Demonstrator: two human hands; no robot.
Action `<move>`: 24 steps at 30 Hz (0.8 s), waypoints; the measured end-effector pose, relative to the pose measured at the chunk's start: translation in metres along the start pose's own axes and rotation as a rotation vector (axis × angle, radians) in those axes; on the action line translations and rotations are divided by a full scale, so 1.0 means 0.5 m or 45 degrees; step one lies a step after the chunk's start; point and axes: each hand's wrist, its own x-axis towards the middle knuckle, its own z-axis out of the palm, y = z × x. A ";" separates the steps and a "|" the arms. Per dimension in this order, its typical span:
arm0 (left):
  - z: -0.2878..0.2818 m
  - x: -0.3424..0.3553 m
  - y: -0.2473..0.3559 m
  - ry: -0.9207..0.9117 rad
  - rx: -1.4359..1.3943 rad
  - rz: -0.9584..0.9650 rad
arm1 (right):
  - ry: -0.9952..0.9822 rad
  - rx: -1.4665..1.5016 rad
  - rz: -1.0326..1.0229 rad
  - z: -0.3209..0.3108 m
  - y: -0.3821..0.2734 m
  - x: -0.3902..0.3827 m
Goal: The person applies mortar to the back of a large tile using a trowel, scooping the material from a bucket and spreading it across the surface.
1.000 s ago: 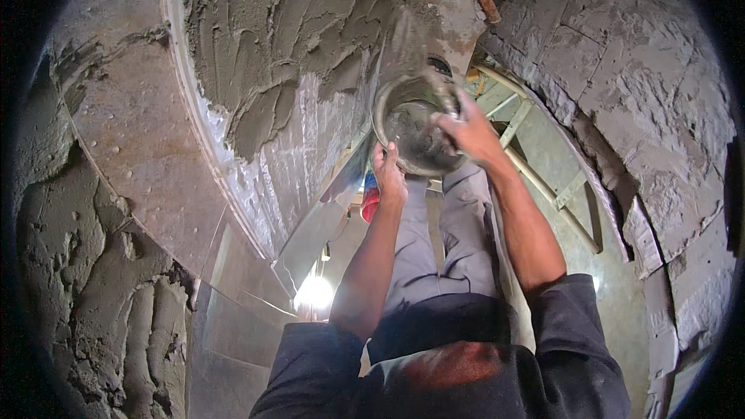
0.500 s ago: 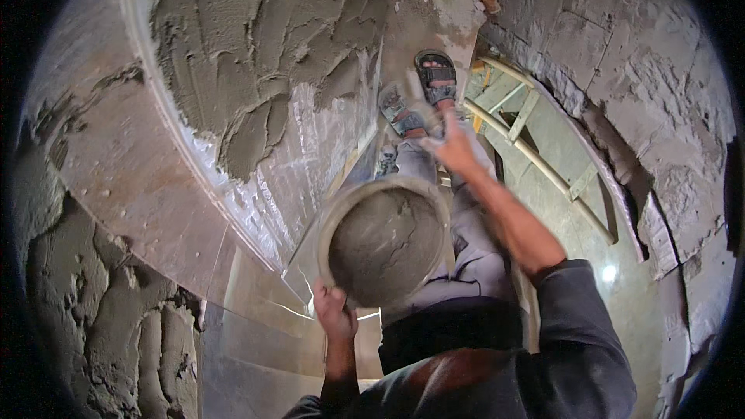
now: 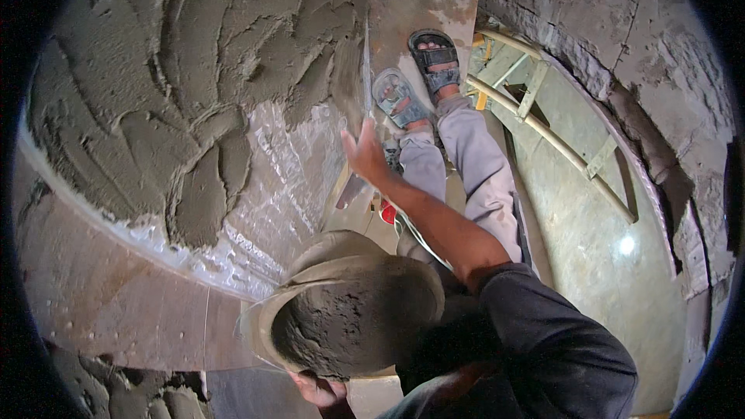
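A round mortar tub [image 3: 345,248], with a pale, crusted rim, is tilted at my waist. Grey wet mortar [image 3: 341,322] fills much of it. My left hand [image 3: 320,388] grips the tub's near lower edge, fingers partly hidden beneath it. My right hand [image 3: 368,157] is up beside the wall, thumb out and the other fingers bent. A blurred brownish strip lies just beyond its fingertips; what the hand holds is too smeared to name. On the left, thick ridged mortar [image 3: 209,39] covers the upper wall, above a whitish scraped patch [image 3: 275,167].
My sandalled feet [image 3: 400,99] stand on a narrow mortar-stained ledge [image 3: 423,0]. To the right, a wooden ladder [image 3: 566,155] leans above a lower floor [image 3: 652,302]. A rough wall [image 3: 660,54] rises at far right. A small red object [image 3: 387,213] lies between tub and feet.
My right hand has swung left, from over my feet to the wall. The tub has come down toward my body and tipped, with my left hand moving along. The view has shifted left.
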 end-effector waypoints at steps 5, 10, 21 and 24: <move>0.001 0.004 -0.025 -0.076 -0.209 -0.148 | -0.049 -0.011 0.093 -0.026 0.023 0.064; -0.034 -0.003 -0.044 -0.062 0.723 0.200 | -0.356 0.273 0.127 -0.134 0.016 -0.058; -0.031 0.012 -0.044 -0.091 0.199 0.101 | -0.695 0.623 0.437 -0.302 -0.114 0.180; 0.019 0.014 -0.017 -0.099 -0.058 -0.060 | -0.831 0.570 0.181 -0.289 -0.130 0.071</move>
